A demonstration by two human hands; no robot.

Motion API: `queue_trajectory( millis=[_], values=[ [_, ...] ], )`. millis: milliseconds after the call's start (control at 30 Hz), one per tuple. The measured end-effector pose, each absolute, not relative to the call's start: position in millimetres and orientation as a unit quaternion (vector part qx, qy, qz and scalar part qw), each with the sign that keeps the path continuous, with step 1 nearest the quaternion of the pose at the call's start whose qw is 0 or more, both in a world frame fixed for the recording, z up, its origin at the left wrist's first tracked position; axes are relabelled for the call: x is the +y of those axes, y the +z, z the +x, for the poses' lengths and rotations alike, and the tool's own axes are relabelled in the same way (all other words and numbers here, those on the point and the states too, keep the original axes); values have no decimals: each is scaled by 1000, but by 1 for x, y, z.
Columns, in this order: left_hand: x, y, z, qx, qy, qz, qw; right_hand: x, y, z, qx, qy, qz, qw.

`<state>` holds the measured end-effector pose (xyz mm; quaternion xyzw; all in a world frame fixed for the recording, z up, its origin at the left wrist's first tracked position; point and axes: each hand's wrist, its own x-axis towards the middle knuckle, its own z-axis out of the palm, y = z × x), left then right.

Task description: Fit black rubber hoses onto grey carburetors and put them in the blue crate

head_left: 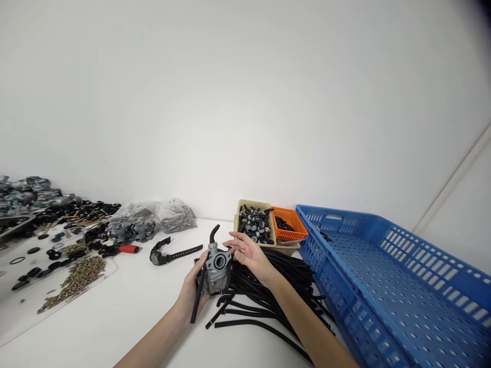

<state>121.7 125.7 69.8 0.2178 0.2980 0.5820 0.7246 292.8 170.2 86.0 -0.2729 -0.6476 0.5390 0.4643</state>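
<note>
The work surface is a white table [126,317], and it is meeting a plain white wall [245,102] at the far side. At the right, a pale diagonal strip is running up the wall. No brand, label or other writing is showing clearly enough to read.

The left hand [191,292] is grasping a grey metal carburetor [217,265] near the middle of the table, with the fingers wrapping its left and near sides. A short black hose [214,233] is standing up from the top of the carburetor, and a second one is hanging down along the left hand. The right hand [250,255] is lying open just to the right of the carburetor, fingers extended and holding nothing. Whether it is touching the carburetor cannot be told.

Under the right hand and forearm, a pile of black hoses [284,286] is lying on the table. A large blue perforated crate [387,286] is sitting to the right of the pile. On the far side, a beige tray [240,207] is holding small black parts, and an orange basket [291,227] is sitting just beside it.

To the left, a black wristwatch [171,254] is lying flat, with a red-handled tool [128,249] beyond it. Further left, a clear bag of metal parts [163,213], a heap of brass fittings [79,278] and more grey castings [26,191] are occupying the table.
</note>
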Motion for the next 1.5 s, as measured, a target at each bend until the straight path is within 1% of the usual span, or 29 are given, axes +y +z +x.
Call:
queue_trajectory(
  millis=[100,167,300,400,500,667,733,800,900,1067,1233,1367,1500],
  values=[
    [131,67,119,346,628,262,646,167,94,286,-651,451,-342,505],
    [134,62,118,387,645,292,591,159,98,279,-665,406,-383,497],
    [133,57,117,459,671,362,456,135,102,262,-728,331,-449,398],
    [127,64,117,466,706,380,374,122,105,255,-776,259,-460,344],
    [123,72,118,458,726,368,357,117,106,254,-807,200,-448,329],
    [124,67,119,471,703,363,389,116,101,254,-839,50,-452,298],
    [127,62,118,479,695,366,393,116,96,252,-844,14,-444,301],
    [129,59,118,481,690,366,399,118,93,251,-842,32,-424,332],
    [131,57,116,478,686,370,405,120,92,251,-827,91,-401,384],
    [131,60,116,470,682,382,409,120,97,253,-815,150,-370,421],
    [131,60,115,462,678,382,426,124,94,254,-821,161,-353,419],
    [133,58,115,469,677,375,426,129,90,256,-824,158,-363,404],
    [134,56,116,466,678,344,454,130,90,258,-825,149,-381,389]
  ],
)
